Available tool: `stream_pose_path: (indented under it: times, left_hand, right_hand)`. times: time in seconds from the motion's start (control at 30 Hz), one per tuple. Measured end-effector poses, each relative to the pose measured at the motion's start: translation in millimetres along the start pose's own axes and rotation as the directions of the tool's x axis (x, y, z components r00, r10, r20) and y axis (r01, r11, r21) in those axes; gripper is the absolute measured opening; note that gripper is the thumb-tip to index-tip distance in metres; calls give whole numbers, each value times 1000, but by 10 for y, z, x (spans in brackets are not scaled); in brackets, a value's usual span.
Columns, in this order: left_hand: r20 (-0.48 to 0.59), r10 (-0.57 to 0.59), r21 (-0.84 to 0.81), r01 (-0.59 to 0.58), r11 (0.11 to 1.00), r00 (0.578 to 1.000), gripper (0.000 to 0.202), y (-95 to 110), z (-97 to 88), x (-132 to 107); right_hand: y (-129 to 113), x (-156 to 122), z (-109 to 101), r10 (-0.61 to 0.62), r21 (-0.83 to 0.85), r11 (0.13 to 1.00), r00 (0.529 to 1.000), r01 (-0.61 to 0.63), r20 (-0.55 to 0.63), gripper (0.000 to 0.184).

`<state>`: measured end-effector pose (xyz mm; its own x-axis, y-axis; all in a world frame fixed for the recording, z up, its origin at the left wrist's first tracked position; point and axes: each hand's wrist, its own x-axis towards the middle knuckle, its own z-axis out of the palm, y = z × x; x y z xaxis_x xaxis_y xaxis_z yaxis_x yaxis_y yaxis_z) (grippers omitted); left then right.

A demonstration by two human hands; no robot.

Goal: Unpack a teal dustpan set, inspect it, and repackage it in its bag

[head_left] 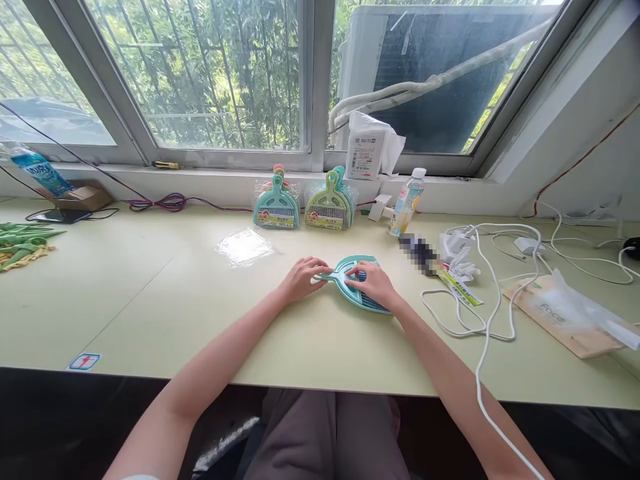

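Note:
A small teal dustpan with a brush set in it (pixel 350 272) lies flat on the pale green table (pixel 150 300), in front of me. My left hand (pixel 301 278) is closed round its handle end. My right hand (pixel 373 283) rests on top of the pan, fingers pressed down on the brush. A clear plastic bag (pixel 244 247) lies to the left, apart from both hands.
Two packed stacks of dustpan sets (pixel 277 205) (pixel 330 203) lean on the window ledge. A drink bottle (pixel 406 201), white cables (pixel 493 293), a paper pouch (pixel 565 317) and a tissue pack (pixel 367 150) are at right. Green items (pixel 23 241) lie far left.

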<state>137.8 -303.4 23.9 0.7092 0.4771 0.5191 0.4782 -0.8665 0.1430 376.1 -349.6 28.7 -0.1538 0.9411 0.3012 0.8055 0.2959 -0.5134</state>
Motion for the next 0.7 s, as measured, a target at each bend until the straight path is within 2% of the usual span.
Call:
stream_pose_path:
  times: [0.17, 0.33, 0.47, 0.57, 0.7]
  left_hand:
    - [21, 80, 120, -82, 989, 997, 25, -76, 38, -7]
    - [74, 86, 229, -101, 968, 994, 22, -32, 9, -9]
    - [127, 155, 343, -190, 920, 980, 36, 55, -47, 13]
    - [190, 222, 359, -278, 891, 956, 48, 66, -80, 23]
    - [230, 225, 349, -296, 889, 947, 45, -10, -83, -7]
  right_hand:
    - [43, 49, 78, 5, 31, 1000, 1000, -4, -20, 14]
    - [48, 52, 85, 5, 70, 998, 1000, -5, 2, 15]
    - [49, 32, 111, 34, 33, 999, 999, -33, -40, 14]
    - [29, 22, 140, 26, 16, 1000, 997, -25, -68, 15]
    - [-1, 21, 152, -65, 70, 995, 998, 65, -2, 18]
